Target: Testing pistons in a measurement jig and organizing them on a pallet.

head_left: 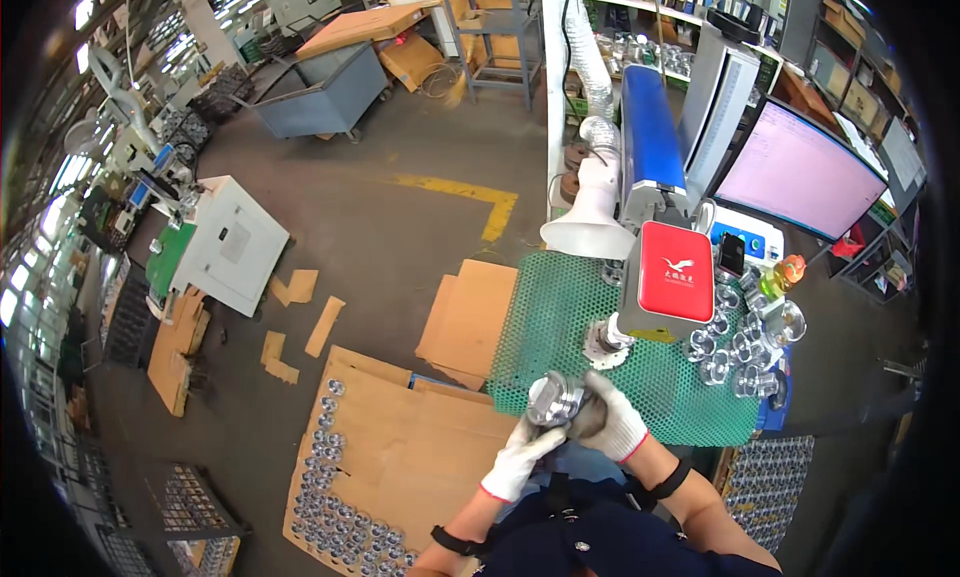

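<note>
In front of my body, above the near edge of the green mesh mat [540, 307], I hold a shiny metal piston [553, 399]. My left hand [522, 459], in a white knit glove, grips it from below left. My right hand [612, 424], gloved too, with grey-stained fingers, closes on its right side; some of those fingertips are hidden. Just beyond my hands a round metal fixture [607, 344] stands on the mat, under the red-fronted head [676, 272] of a marking machine. Several similar pistons [714, 367] cluster at the mat's right side.
Rows of pistons lie on a cardboard sheet [400, 417] at the left, and more fill a tray [768, 487] at lower right. A white exhaust funnel [588, 227] hangs beside the blue machine body [655, 137]. A monitor [803, 172] stands at back right; a grey cart [320, 92] sits farther off.
</note>
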### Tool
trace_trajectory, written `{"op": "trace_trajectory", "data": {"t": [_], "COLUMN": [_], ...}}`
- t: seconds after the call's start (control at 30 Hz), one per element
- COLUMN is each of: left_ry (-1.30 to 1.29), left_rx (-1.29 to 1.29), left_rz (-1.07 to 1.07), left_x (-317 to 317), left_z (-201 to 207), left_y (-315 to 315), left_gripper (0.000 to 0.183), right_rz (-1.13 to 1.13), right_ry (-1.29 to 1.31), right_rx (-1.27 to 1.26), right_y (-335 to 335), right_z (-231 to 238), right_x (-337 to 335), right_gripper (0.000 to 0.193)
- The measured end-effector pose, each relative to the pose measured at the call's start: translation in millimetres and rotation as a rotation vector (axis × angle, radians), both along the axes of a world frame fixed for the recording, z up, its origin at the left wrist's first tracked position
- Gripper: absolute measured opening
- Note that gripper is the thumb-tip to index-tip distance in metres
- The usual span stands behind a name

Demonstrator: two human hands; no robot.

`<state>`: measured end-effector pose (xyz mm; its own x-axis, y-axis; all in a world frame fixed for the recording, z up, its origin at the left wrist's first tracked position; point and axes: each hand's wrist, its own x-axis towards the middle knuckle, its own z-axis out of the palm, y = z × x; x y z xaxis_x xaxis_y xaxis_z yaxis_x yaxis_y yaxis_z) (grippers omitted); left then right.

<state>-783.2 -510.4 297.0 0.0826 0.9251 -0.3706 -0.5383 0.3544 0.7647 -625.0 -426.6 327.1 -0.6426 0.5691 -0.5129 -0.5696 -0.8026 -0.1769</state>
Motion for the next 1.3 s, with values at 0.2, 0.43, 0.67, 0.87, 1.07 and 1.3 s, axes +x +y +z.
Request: {"op": "trace_trajectory", "data": {"t": [0.2, 0.43, 0.67, 0.87, 1.07, 1.3], "left_ry": [0.702, 1.335, 1.439, 0.986, 0.662, 0.393], "left_rx": [0.211, 0.409, 0.617, 0.359, 0.111, -0.218], "left_rz": [0.112, -0.542, -0.400, -0.188, -0.006, 0.122], "left_x": [0.1, 49.0, 98.0, 96.5, 64.4, -21.8], "left_z": [44.5, 26.2, -14.0, -158.9, -115.2, -102.5], "left_y": [27.7, 67.9, 171.3, 222.5, 198.7, 29.0], "left_gripper": [0.072, 0.057, 0.057, 0.046, 0.081, 0.096], "right_rz": [0.104, 0.412, -0.257, -0.174, 0.095, 0.276], "right_ry": [-0.243, -0.867, -0.370, -0.167, -1.365, -1.295], "right_rx": [0.160, 1.094, -0.418, -0.356, 1.034, 1.315], "right_y": [12.3, 15.0, -27.8, 3.3, 86.1, 117.3], "right_z": [-15.9, -17.5, -96.1, -82.5, -167.1, -183.1], "right_x": [19.3, 76.8, 184.5, 195.8, 158.2, 113.8], "right_gripper": [0.049, 0.085, 0.053, 0.046, 0.055, 0.048]}}
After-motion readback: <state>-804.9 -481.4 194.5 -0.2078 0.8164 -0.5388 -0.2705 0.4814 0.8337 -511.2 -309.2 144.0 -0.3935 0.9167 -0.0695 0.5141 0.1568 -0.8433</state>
